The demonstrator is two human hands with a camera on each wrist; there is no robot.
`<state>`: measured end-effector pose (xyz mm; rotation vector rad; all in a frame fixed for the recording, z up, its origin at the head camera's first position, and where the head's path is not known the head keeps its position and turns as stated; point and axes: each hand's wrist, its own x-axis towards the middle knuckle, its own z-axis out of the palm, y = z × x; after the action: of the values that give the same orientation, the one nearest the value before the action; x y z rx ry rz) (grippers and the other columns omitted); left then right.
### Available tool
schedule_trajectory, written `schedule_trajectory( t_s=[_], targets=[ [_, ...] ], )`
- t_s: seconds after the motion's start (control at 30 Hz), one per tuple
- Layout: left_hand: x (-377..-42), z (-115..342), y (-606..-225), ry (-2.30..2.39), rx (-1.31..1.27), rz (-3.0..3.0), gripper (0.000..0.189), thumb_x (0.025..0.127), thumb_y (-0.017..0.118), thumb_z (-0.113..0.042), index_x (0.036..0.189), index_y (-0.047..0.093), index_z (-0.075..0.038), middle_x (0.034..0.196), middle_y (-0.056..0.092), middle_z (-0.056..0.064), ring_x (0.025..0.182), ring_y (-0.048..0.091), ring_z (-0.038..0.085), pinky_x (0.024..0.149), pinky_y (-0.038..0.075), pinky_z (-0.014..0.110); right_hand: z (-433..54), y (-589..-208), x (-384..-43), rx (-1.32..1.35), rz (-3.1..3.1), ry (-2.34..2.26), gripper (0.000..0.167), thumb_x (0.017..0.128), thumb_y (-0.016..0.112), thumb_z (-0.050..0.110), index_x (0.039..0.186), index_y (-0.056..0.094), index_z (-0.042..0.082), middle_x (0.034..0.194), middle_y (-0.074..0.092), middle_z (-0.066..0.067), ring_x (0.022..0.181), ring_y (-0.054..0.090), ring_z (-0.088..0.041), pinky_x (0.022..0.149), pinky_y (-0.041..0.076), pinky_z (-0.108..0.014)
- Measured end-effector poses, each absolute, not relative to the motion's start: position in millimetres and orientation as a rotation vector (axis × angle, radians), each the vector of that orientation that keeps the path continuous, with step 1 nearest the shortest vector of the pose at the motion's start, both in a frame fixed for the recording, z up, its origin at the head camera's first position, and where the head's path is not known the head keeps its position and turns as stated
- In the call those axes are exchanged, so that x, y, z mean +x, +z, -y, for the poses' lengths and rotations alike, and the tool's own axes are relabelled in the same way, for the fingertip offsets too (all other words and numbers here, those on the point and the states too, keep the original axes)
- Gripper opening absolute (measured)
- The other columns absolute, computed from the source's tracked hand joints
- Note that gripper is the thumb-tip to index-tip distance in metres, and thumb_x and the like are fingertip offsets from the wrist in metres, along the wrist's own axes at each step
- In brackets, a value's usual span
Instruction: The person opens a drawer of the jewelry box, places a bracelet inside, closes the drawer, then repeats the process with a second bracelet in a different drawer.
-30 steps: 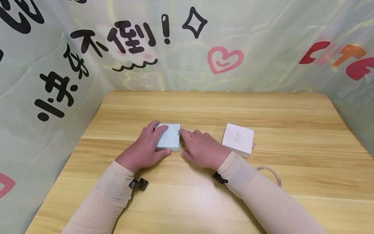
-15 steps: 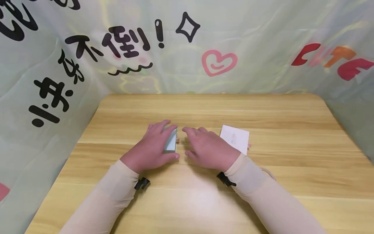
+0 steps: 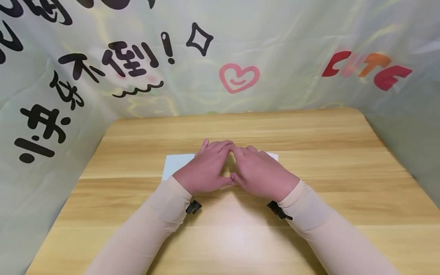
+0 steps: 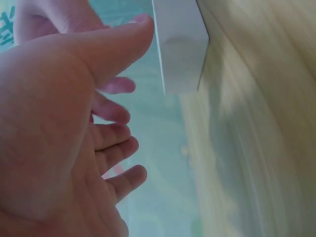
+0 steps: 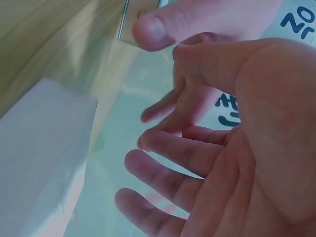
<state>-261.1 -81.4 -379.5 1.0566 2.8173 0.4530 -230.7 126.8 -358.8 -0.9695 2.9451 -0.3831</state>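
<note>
Since the frame half a second earlier, the person's left hand (image 3: 207, 166) had slid rightward off the pale blue, flat square box (image 3: 176, 164) toward the right hand (image 3: 262, 170), and the head view had turned slightly. I saw the box lying flat on the table, left of centre, its near right part hidden by the left hand and cuff; whether the hand touched it, I could not tell. The white, flat square box (image 3: 273, 156) lay on the other side, almost wholly hidden behind the right hand. Both boxes presumably rested on their broad faces, needing no support.

Each grip I judged released: the fingers were loosely extended, and neither palm held anything. In the head view, the forefingers and thumbs appeared to meet tip to tip, framing a small gap of bare wood; true contact I could not confirm, since my wrist views showed the thumbs overlapping. That raised arch, I judged, kept the palms free of both boxes.

Beige, close-fitting fabric sleeves (image 3: 137, 229) ran to the wrists, where small black devices (image 3: 193, 206) sat on the inner side, likely to look across the palms. The light wood-grain table (image 3: 237, 244) extended around them, backed by a pale cloth backdrop (image 3: 292, 49) bearing black characters and a pink heart (image 3: 239, 78).
</note>
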Motion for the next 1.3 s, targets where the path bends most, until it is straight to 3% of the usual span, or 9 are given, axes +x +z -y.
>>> schedule_trajectory(
  t_s=[0.2, 0.47, 0.77, 1.07, 1.3],
  targets=[
    [-264.4, 62.3, -381.1, 0.365, 1.046, -2.765, 0.099, 0.097, 0.083, -0.056, 0.172, 0.037, -0.009, 0.178, 0.035, 0.005, 0.167, 0.026, 0.026, 0.134, 0.006, 0.064, -141.0, -358.9, -228.7, -0.962, -2.965, -0.398, 0.072, 0.102, 0.079, 0.027, 0.156, 0.047, -0.009, 0.101, 0.072, -0.003, 0.111, 0.068, -0.035, 0.089, 0.062, -0.053],
    [-270.4, 39.1, -384.2, 0.390, 1.059, -2.658, 0.109, 0.091, 0.092, -0.048, 0.174, 0.032, -0.013, 0.181, 0.030, 0.004, 0.169, 0.021, 0.025, 0.134, 0.001, 0.065, -162.4, -363.7, -225.4, -0.972, -3.002, -0.415, 0.063, 0.103, 0.076, 0.023, 0.152, 0.052, -0.007, 0.129, 0.075, -0.016, 0.114, 0.072, -0.038, 0.091, 0.062, -0.057],
    [-275.6, 23.9, -383.1, 0.416, 1.121, -2.637, 0.102, 0.091, 0.093, -0.044, 0.171, 0.037, -0.016, 0.174, 0.039, -0.003, 0.164, 0.030, 0.023, 0.131, 0.004, 0.071, -178.1, -362.0, -225.8, -0.955, -3.013, -0.388, 0.065, 0.102, 0.079, 0.024, 0.152, 0.053, -0.008, 0.122, 0.075, -0.017, 0.102, 0.071, -0.034, 0.084, 0.062, -0.054],
    [-279.8, 17.2, -383.0, 0.411, 1.115, -2.639, 0.094, 0.094, 0.087, -0.045, 0.169, 0.040, -0.014, 0.168, 0.047, -0.002, 0.160, 0.038, 0.022, 0.132, 0.006, 0.071, -181.0, -360.9, -226.8, -0.935, -3.006, -0.399, 0.065, 0.102, 0.078, 0.025, 0.152, 0.054, -0.008, 0.136, 0.072, -0.019, 0.118, 0.070, -0.040, 0.096, 0.061, -0.056],
    [-281.2, 14.9, -383.8, 0.412, 1.093, -2.625, 0.089, 0.094, 0.088, -0.042, 0.166, 0.044, -0.014, 0.163, 0.052, -0.004, 0.155, 0.044, 0.019, 0.133, 0.002, 0.067, -181.1, -361.5, -227.1, -0.911, -3.002, -0.419, 0.061, 0.102, 0.076, 0.023, 0.150, 0.056, -0.009, 0.133, 0.072, -0.019, 0.118, 0.069, -0.039, 0.097, 0.060, -0.055]
  ],
)
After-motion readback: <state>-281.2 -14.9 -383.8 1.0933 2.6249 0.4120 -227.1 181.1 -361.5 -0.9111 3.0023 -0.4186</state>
